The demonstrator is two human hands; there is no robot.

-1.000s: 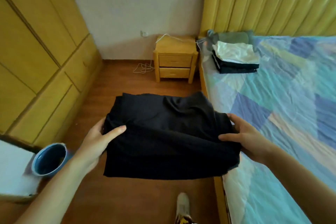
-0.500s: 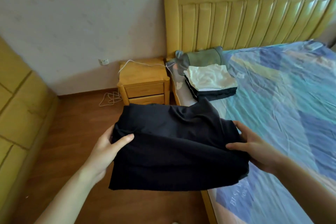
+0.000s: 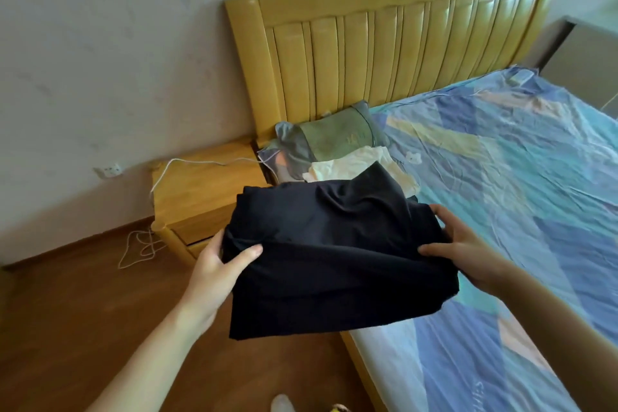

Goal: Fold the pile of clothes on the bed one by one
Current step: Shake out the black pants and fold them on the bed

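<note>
- I see a folded black garment [image 3: 334, 257] held up in the air between both hands, over the near edge of the bed [image 3: 521, 197] and partly over the wood floor [image 3: 83, 304].
- Left hand [image 3: 217, 273]: clamped on the garment's left edge. Thumb lies on top of the cloth, pointing right; the other fingers are under the fabric, out of view.
- Right hand [image 3: 468, 251]: gripping the right edge. Thumb on top pointing left, index finger curled over the far right corner, remaining fingers hidden below.
- So the cloth sits pinched between thumb above and fingers below on both sides. The middle sags a little, and the bottom layer hangs lower at the front.
- Just beyond the garment's far edge: a stack of folded clothes [image 3: 364, 165] on the bed, white piece on top; its near part is hidden by the black garment. I can't tell if they touch.
- Green pillow [image 3: 334, 137] sits behind the stack, against the yellow headboard [image 3: 384, 53].
- Nightstand [image 3: 204, 191] to the left of the bed, with a white cable [image 3: 200, 162] across its top.
</note>
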